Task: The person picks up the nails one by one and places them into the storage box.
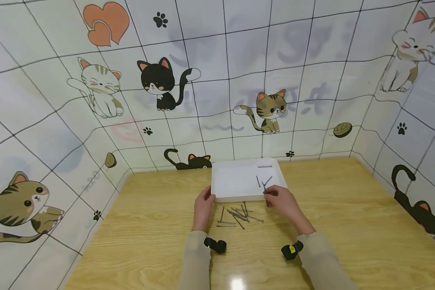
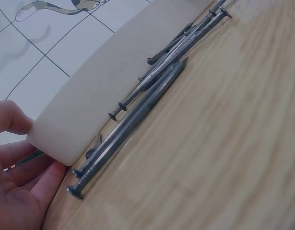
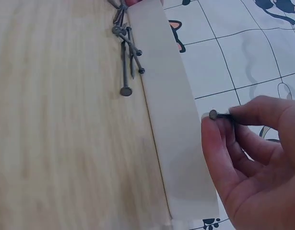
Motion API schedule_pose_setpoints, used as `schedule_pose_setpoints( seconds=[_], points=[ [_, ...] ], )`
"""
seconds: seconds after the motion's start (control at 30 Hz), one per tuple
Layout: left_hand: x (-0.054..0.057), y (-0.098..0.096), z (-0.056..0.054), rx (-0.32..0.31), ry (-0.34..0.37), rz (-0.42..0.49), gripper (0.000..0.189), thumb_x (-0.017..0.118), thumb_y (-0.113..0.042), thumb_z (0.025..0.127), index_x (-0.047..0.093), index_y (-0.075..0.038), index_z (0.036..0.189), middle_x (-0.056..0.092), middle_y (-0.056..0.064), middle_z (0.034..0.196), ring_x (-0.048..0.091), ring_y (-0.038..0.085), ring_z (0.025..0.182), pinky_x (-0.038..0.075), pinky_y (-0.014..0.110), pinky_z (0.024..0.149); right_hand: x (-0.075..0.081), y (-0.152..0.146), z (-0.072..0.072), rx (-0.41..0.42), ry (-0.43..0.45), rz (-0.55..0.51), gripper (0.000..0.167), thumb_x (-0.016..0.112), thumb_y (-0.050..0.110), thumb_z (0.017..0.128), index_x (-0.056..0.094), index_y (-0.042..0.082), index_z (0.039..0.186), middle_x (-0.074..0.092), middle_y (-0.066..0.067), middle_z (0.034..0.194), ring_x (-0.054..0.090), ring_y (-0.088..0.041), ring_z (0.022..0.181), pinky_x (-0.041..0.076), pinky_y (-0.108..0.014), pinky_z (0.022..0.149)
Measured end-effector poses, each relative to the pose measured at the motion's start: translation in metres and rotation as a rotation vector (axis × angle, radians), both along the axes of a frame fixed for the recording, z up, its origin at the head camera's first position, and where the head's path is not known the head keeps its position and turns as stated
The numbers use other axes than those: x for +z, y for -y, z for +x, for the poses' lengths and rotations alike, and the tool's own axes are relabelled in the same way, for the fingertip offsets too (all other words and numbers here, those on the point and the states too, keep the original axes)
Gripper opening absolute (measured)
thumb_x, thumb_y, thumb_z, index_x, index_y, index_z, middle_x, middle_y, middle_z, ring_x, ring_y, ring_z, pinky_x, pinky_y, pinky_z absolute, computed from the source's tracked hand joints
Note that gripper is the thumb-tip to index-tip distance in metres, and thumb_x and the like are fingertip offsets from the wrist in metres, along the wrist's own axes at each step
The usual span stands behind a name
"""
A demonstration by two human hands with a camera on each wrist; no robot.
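Note:
A shallow white tray (image 1: 233, 179) lies at the back of the wooden table, a few nails (image 1: 265, 166) inside its right half. At its front left corner my left hand (image 1: 204, 207) holds the tray, fingers against the side wall and rim. My right hand (image 1: 284, 201) pinches a nail (image 3: 213, 114) between thumb and fingertips, over the tray's front right corner. The round head of that nail shows in the right wrist view. A loose pile of several grey nails (image 1: 239, 214) lies on the table just before the tray's front wall (image 2: 97, 91), between my hands.
Wooden table top (image 1: 152, 237) extends to both sides of the tray. White tiled-pattern walls (image 1: 210, 96) with cartoon cats rise behind and beside the table. A small black camera (image 1: 217, 245) is strapped to each wrist.

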State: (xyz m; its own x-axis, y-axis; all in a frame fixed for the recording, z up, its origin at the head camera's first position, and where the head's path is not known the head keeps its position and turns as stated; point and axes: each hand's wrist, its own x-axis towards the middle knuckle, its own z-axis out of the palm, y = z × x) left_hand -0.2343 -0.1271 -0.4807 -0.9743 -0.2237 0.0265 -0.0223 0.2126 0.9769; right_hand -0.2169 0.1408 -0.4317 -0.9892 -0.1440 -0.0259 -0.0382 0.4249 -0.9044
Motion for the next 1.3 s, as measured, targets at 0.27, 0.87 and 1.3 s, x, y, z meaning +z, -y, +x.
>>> schedule_pose_setpoints(
  seconds=[0.27, 0.87, 1.3],
  points=[
    [-0.004, 0.000, -0.001, 0.006, 0.007, 0.012, 0.041, 0.054, -0.021, 0.086, 0.051, -0.015, 0.126, 0.053, 0.001, 0.122, 0.046, 0.018, 0.113, 0.034, 0.039, 0.095, 0.007, 0.000, -0.025, -0.019, 0.011, -0.044, 0.031, 0.054, 0.014, 0.089, 0.057, -0.006, 0.111, 0.059, -0.023, 0.099, 0.062, -0.020, 0.077, 0.049, -0.040, 0.074],
    [-0.002, 0.001, -0.001, 0.007, 0.003, 0.028, 0.042, 0.054, -0.019, 0.086, 0.051, -0.011, 0.127, 0.052, 0.003, 0.124, 0.045, 0.018, 0.114, 0.033, 0.037, 0.096, 0.002, 0.023, -0.070, -0.008, 0.097, 0.122, 0.031, 0.051, 0.013, 0.088, 0.056, -0.001, 0.115, 0.061, -0.017, 0.101, 0.060, -0.021, 0.077, 0.050, -0.036, 0.068],
    [0.000, 0.000, 0.000, 0.011, 0.016, 0.019, 0.042, 0.054, -0.019, 0.087, 0.050, -0.013, 0.128, 0.052, 0.002, 0.124, 0.046, 0.017, 0.113, 0.034, 0.037, 0.095, -0.005, 0.028, -0.081, 0.024, 0.096, 0.379, 0.024, 0.055, 0.012, 0.083, 0.064, -0.002, 0.102, 0.064, -0.008, 0.078, 0.059, -0.020, 0.067, 0.047, -0.033, 0.065]
  ],
)
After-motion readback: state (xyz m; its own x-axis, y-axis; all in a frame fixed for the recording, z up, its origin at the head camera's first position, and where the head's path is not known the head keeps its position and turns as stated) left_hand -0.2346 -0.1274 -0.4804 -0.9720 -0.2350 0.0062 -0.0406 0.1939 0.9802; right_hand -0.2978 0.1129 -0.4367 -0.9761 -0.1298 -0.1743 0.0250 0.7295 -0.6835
